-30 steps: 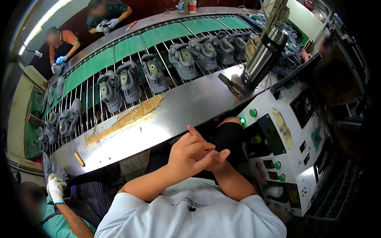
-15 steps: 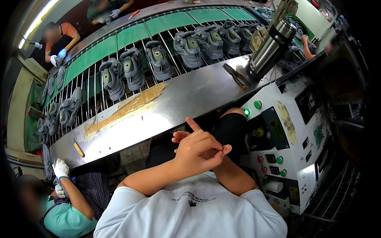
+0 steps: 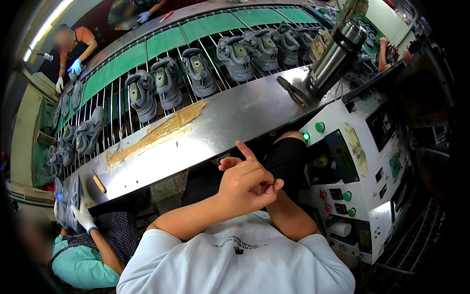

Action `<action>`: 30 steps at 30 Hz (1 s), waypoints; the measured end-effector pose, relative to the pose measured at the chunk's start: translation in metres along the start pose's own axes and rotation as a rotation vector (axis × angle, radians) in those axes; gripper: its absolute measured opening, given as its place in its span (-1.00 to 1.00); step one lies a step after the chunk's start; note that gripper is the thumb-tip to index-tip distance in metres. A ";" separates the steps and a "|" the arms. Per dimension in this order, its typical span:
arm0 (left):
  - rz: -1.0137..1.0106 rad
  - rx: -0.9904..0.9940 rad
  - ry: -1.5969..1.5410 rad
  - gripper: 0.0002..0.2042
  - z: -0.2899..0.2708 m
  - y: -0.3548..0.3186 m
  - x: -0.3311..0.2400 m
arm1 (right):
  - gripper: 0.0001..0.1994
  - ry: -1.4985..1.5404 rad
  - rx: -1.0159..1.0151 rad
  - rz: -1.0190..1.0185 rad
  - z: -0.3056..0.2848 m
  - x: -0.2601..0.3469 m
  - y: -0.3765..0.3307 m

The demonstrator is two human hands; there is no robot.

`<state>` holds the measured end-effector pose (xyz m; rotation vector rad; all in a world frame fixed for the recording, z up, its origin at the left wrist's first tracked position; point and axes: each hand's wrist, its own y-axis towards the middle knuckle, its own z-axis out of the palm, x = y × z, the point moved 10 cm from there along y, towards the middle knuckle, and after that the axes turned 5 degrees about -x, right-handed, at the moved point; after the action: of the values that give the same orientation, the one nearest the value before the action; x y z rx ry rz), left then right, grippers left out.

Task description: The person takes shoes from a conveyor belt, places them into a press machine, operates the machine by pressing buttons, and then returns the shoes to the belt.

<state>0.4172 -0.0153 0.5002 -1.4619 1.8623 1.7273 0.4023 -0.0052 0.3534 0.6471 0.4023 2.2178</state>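
My bare forearms cross in front of my white shirt. On top lies my left hand (image 3: 247, 182), its fingers bent and pressed together near the thumb; anything between them is hidden. Behind it, mostly covered, is my right hand (image 3: 234, 160), with one finger stretched out and others loosely apart, apparently holding nothing. Both hands are above my lap, away from the metal bench edge (image 3: 215, 132). Beyond the bench, several grey sneakers (image 3: 198, 73) stand on a rack of metal rods. Pliers (image 3: 293, 92) and a steel thermos (image 3: 337, 61) are at the bench's right.
A white control cabinet (image 3: 350, 171) with green and red buttons stands at my right. A yellow-handled tool (image 3: 99, 183) lies at the bench's left end. At lower left, a gloved co-worker (image 3: 85, 259) holds a grey shoe (image 3: 73, 201). Other people work across the rack.
My hands keep the same pose. The co-worker at lower left has raised a grey shoe to the bench end. At far left, another person's gloved hands have moved apart.
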 end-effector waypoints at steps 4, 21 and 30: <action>-0.002 0.002 -0.034 -0.90 0.000 -0.002 0.000 | 0.14 -0.009 -0.033 0.081 0.008 0.000 0.001; 0.105 0.173 -0.142 -0.81 0.024 -0.017 -0.042 | 0.14 0.077 0.009 0.414 0.091 0.008 0.001; 0.145 0.145 -0.183 -0.82 0.020 -0.018 -0.052 | 0.13 0.064 0.053 0.407 0.108 0.015 -0.001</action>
<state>0.4471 0.0312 0.5196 -1.1014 1.9892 1.6836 0.4549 0.0154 0.4468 0.7389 0.3887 2.6260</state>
